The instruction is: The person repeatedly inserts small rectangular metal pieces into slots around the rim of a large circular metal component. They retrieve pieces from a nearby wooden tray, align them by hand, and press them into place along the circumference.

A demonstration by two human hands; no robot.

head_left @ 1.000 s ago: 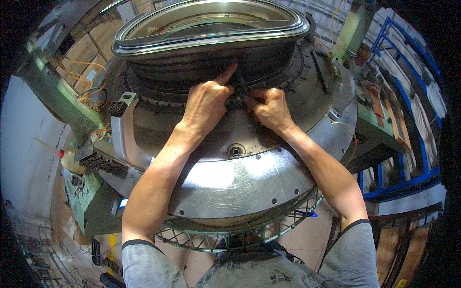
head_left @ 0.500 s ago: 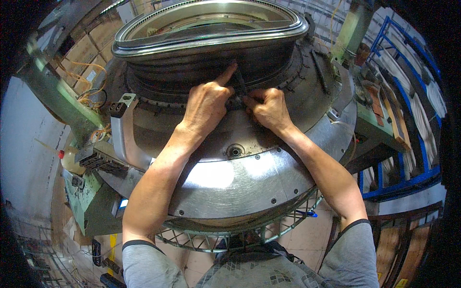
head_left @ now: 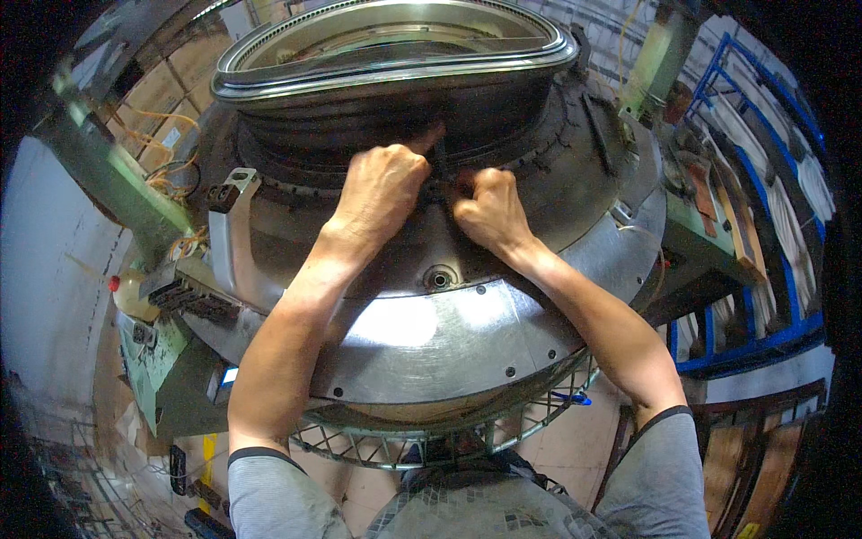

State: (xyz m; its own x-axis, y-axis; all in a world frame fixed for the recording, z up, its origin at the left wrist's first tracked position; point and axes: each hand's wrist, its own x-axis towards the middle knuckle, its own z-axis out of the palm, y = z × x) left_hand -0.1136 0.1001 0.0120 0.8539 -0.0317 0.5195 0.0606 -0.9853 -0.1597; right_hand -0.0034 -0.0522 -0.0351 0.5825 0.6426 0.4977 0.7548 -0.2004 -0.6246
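Observation:
Both my hands work close together at the front of a large round metal machine (head_left: 404, 310), just below its dark cylinder (head_left: 314, 135). My left hand (head_left: 379, 187) is curled, its index finger stretched forward against the lower part of the cylinder. My right hand (head_left: 492, 211) is closed beside it, the thumb and fingertips smeared by motion. A thin dark rod (head_left: 441, 157) stands in the gap between the hands, too dim to name. What the curled fingers grip is hidden. Nearer to me, a round bolt hole (head_left: 439, 280) sits in the metal surface.
A bright oval-looking rim (head_left: 395, 81) tops the cylinder. To the left are a metal bracket (head_left: 235, 242), a green post (head_left: 135, 193) and a bottle with a red cap (head_left: 135, 298). A blue rack (head_left: 763, 355) with white rolls stands right. A lattice ring (head_left: 386, 454) runs below.
My right hand has shifted slightly left and turned, and its fingertips are now blurred. The thin rod looks more upright. My left hand has rolled a little over, staying in nearly the same place.

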